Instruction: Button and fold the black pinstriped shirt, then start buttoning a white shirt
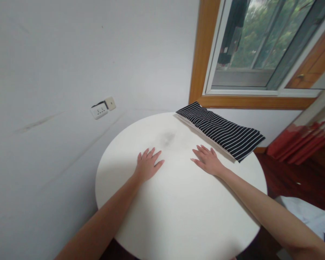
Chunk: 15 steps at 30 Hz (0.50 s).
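Note:
Both hands rest palm down on a round white table point(178, 213). My left hand point(148, 165) lies left of the middle with its fingers spread, and nothing is in it. My right hand point(207, 159) lies to the right, also flat and with fingers apart. Beyond and to the right of it is a folded black cloth with white stripes point(222, 128), lying along the table's far right edge. The right hand is nearest to this cloth but apart from it. A grey smudge point(166, 138) marks the tabletop between and beyond the hands.
A white wall point(56, 54) with a power socket point(99, 110) stands close behind and left of the table. A wood-framed window point(200, 72) is at the back right. A red and cream curtain point(295, 139) hangs at the right, and white material point(306, 213) lies low beside my right arm.

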Each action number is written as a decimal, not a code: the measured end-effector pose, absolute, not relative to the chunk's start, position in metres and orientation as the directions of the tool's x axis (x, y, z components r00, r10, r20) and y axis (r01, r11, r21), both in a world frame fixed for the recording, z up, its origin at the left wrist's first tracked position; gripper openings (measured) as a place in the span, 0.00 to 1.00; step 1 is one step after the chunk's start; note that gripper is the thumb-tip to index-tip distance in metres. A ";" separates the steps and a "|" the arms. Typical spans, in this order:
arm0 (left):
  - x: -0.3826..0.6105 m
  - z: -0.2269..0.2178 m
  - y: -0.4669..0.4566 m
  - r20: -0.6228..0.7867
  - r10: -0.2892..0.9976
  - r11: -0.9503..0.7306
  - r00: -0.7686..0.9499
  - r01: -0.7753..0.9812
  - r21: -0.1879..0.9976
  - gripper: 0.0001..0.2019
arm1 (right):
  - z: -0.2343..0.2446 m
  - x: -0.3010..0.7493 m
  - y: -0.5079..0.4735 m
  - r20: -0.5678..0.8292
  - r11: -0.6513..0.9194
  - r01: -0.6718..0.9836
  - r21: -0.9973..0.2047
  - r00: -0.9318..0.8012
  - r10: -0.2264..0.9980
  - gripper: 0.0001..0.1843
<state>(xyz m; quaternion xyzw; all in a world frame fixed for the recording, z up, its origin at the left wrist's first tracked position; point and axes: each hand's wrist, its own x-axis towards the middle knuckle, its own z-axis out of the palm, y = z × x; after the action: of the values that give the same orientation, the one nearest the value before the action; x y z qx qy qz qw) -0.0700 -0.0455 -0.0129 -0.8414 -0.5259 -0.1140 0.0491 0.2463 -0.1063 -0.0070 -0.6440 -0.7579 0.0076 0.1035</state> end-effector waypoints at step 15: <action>-0.070 -0.014 -0.046 0.264 0.869 -0.445 0.418 0.894 0.048 0.26 | -0.010 0.248 -0.106 0.167 0.183 0.975 -0.126 -0.161 0.973 0.36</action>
<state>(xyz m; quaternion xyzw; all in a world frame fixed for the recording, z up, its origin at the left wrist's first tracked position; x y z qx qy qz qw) -0.0698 -0.0462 -0.0139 -0.8406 -0.5245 -0.1260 0.0498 0.2481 -0.1057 -0.0103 -0.6392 -0.7618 -0.0055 0.1050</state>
